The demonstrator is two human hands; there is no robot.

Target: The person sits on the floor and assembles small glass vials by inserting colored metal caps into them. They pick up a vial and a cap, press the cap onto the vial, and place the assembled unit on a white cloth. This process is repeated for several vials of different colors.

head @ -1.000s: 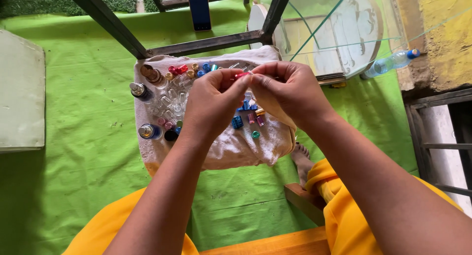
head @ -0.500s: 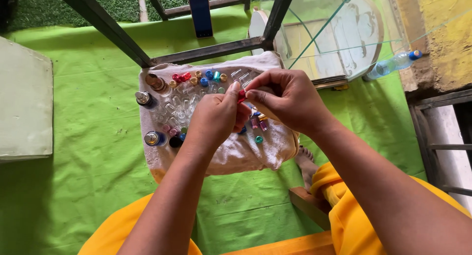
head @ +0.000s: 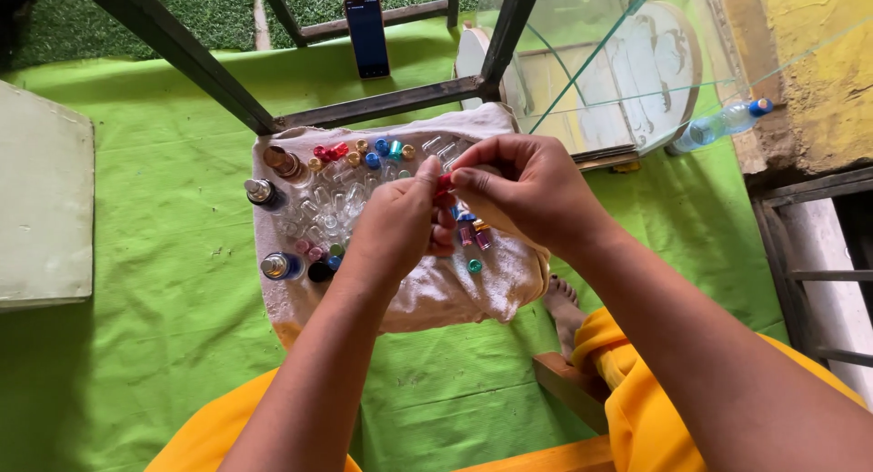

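Both hands pinch small red cap [head: 444, 183]: left hand [head: 400, 226], right hand [head: 527, 188]. Many clear vials [head: 329, 206], coloured caps [head: 382, 149] on white towel [head: 436, 295] unassembled; early stage, I judge.

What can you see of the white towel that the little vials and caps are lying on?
The white terry-cloth towel lies spread flat on the green cloth, its far edge against the dark metal frame bar. It looks soft, rumpled at the edges, with a brownish stain at its near left corner. Small clear vials, coloured caps and three larger bottles rest on it. Both hands hover above its middle, hiding part of it.
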